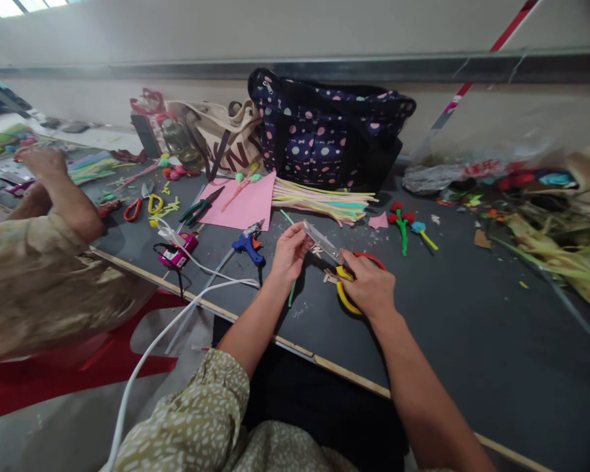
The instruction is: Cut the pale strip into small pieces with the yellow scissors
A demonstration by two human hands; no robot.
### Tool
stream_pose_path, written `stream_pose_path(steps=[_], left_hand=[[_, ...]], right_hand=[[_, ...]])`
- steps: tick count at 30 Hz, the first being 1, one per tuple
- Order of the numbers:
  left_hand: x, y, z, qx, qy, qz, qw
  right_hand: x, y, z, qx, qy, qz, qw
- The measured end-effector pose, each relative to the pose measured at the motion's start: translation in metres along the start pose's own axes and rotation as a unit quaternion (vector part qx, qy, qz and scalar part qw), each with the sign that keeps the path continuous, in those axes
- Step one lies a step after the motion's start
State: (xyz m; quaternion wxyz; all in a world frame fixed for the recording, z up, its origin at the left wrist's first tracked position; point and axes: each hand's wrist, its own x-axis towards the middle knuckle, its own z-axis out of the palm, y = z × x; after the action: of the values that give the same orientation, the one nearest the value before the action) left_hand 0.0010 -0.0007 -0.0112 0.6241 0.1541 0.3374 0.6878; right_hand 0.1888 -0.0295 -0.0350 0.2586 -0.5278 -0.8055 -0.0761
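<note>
- Your right hand (373,282) gripped the scissors (330,249) by their red and yellow handles, above the dark worktop (472,341), near its front edge.
- Your left hand (290,252) curled its fingertips in at the blade tips; whether they pinched anything could not be told.
- A green pipe cleaner (292,294) showed beyond and below that hand.
- Left of it lay a blue glue gun (248,245); toward the worktop's back edge, a pipe-cleaner bundle (324,200).
</note>
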Motion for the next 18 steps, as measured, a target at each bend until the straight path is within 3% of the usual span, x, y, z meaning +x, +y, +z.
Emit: stream_pose_path(steps=[18], left_hand=[[-0.0004,-0.0004,0.0015,0.003,0.013,-0.006,1.0]], right_hand=[[0.0003,-0.0009,-0.0003,-0.006,-0.001,-0.001,1.0]])
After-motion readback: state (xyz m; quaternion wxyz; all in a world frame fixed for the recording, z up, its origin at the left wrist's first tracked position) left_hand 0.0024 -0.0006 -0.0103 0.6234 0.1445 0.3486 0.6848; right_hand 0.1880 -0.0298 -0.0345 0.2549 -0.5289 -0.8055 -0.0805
